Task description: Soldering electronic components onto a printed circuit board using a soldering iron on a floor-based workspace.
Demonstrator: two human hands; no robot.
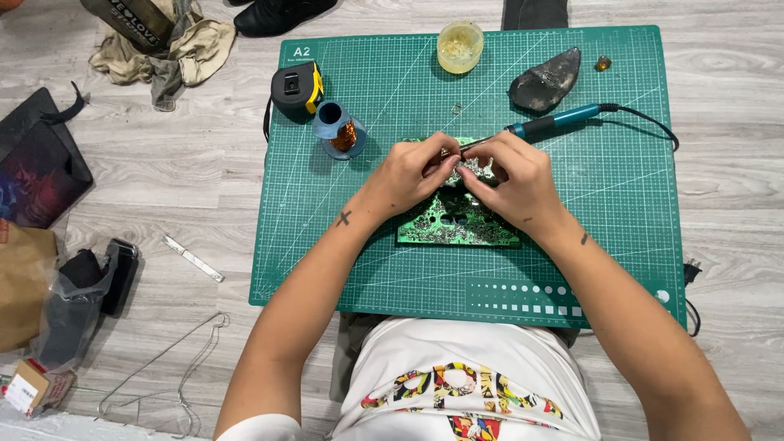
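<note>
On the green cutting mat (621, 204), a green circuit board (457, 224) lies under both hands; left hand (408, 175) pinches something small upon it; right hand (514, 180) grips the teal soldering iron (551, 124), tip by the left fingers; a tape measure (296, 88) sits well apart.

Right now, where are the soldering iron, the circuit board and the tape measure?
soldering iron (549, 124), head view, on its teal handle.
circuit board (457, 224), head view, on the green face below the hands.
tape measure (294, 88), head view, on its black case.
</note>
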